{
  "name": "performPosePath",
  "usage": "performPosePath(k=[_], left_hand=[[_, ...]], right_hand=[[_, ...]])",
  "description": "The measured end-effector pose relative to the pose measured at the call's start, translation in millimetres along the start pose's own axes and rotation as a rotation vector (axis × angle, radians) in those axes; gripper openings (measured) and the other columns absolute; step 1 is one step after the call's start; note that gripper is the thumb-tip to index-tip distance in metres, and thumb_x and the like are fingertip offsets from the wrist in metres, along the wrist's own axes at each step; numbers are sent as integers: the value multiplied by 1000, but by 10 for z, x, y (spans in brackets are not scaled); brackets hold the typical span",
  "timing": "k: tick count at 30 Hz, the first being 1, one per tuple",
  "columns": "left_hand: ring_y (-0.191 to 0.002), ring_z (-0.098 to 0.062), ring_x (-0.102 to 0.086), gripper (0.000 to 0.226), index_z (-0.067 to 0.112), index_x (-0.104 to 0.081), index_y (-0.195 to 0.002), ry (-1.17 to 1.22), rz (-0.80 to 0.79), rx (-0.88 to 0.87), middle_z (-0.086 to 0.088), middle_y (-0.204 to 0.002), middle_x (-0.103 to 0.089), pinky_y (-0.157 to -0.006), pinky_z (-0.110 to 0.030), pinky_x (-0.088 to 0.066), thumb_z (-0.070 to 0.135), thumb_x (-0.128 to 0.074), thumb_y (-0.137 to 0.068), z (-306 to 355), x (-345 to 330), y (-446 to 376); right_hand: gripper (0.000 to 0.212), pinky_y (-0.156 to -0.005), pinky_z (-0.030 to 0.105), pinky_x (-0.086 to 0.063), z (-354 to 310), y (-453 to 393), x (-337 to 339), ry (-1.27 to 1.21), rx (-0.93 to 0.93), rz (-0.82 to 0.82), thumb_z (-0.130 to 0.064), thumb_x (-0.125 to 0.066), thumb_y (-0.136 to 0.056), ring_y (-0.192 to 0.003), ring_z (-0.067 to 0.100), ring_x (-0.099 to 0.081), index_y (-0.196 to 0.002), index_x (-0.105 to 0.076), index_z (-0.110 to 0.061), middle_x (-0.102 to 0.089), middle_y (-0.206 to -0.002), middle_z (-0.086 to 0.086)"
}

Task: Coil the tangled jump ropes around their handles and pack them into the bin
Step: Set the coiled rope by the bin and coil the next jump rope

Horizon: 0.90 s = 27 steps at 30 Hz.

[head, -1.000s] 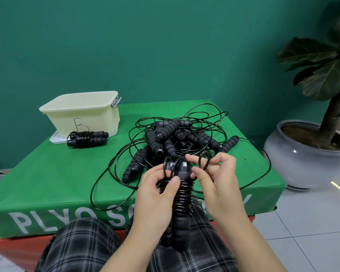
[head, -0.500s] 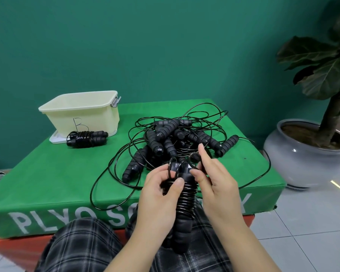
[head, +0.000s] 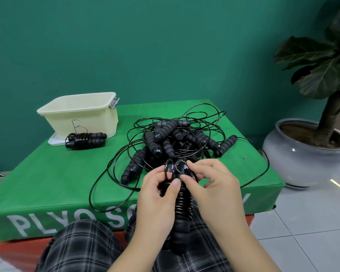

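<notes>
A pair of handles is held upright over the lap at the near edge of the box, with cord wound in tight turns around the upper half. The left hand is closed around the wound section, its thumb pressed across the front of the turns. The right hand is partly closed, its thumb and forefinger pinching the last loop at the handle tops; the remaining fingers are loosely curled. The cord is judged to be thin, smooth and springy: released turns can be expected to open out, so thumb pressure should be kept on the winding until the free end is tucked. The handles appear ribbed and foam-covered, light and easily gripped; hold is best taken around the middle of the bundle, over the winding, not on the bare cord. On the box, far of the hands, the pile of unwound ropes lies tangled, with cords looped over one another and over the right edge. Handles should be lifted from it one pair at a time, since a pulled cord is likely to drag its neighbours. One finished bundle lies at the far left, touching or just beside the front of the bin, not inside it. Whether the bin holds anything cannot be told. At the right, on the floor, a potted plant stands apart from the work.
</notes>
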<state>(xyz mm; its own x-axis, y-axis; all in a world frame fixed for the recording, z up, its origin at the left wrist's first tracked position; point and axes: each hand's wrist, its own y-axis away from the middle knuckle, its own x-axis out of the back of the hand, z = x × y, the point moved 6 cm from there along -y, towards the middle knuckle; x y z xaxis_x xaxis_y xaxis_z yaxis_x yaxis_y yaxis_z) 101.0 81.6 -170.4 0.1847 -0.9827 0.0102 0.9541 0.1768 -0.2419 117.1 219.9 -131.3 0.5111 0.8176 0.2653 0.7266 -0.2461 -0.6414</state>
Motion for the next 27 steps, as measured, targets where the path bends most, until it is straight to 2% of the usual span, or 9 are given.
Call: performPosePath(k=[4,6,13,15,16,18,21,24,27], left_hand=[[-113,-4,-53,19,27,-64,-86,-60,-6,-12,16,-115,-55,-104,-33,-41,8,-66,-84,24,-34,10],[-114,-4,-53,18,25,-64,-86,-60,-1,-10,15,-115,-55,-103,-32,-41,8,-66,-84,10,-32,2],[-112,2,-51,17,27,-63,-86,-92,-4,-27,17,-114,-53,-100,-27,-41,11,-66,-84,17,-37,16],[-115,0,-50,7,27,-62,-86,-134,-5,-82,17,-115,-52,-101,-29,-40,21,-65,-85,42,-44,33],[-116,0,-49,7,27,-60,-87,-164,-3,-124,17,-116,-51,-100,-26,-40,29,-64,-82,78,-50,46],[-116,6,-44,19,28,-55,-90,-245,19,-245,18,-117,-47,-96,-12,-35,42,-57,-77,149,-51,91],[-114,20,-34,30,15,-54,-102,-399,35,-439,6,-120,-43,-87,5,-25,38,-46,-86,263,-63,185],[-112,25,-32,38,4,-55,-110,-453,16,-493,-3,-124,-41,-85,8,-23,34,-42,-90,276,-67,208],[-115,21,-34,37,5,-57,-112,-445,15,-500,-1,-124,-42,-89,6,-23,31,-38,-93,278,-56,197]], right_hand=[[18,-67,3,-38,-66,6,-2,216,48,-9,-8,-82,-71,-65,2,-46,-88,-76,-10,-52,-81,-11],[15,-65,2,-36,-64,-6,14,245,22,-20,-11,-81,-73,-57,-3,-42,-87,-76,-9,-47,-80,-13],[10,-59,9,-27,-77,-16,-33,291,-7,-160,-10,-77,-78,-64,-6,-38,-88,-76,-10,-43,-78,-12],[12,-59,10,-27,-74,-16,-46,293,1,-178,-10,-76,-79,-64,-5,-38,-91,-76,-10,-42,-78,-13],[13,-58,10,-28,-74,-17,-51,291,11,-176,-11,-75,-80,-64,-3,-39,-92,-75,-10,-43,-79,-12],[12,-57,14,-34,-86,-15,-52,291,48,-147,-11,-72,-81,-62,2,-42,-93,-75,-10,-47,-79,-9],[22,-50,29,-48,-149,27,-74,336,172,-73,-11,-64,-75,-61,17,-56,-93,-75,-9,-59,-76,-1],[26,-61,30,-52,-184,81,-74,349,254,25,-8,-65,-74,-67,22,-61,-99,-74,-6,-66,-79,1],[25,-76,19,-45,-168,121,-31,284,250,132,-7,-68,-76,-76,17,-61,-101,-74,-7,-71,-84,-1]])
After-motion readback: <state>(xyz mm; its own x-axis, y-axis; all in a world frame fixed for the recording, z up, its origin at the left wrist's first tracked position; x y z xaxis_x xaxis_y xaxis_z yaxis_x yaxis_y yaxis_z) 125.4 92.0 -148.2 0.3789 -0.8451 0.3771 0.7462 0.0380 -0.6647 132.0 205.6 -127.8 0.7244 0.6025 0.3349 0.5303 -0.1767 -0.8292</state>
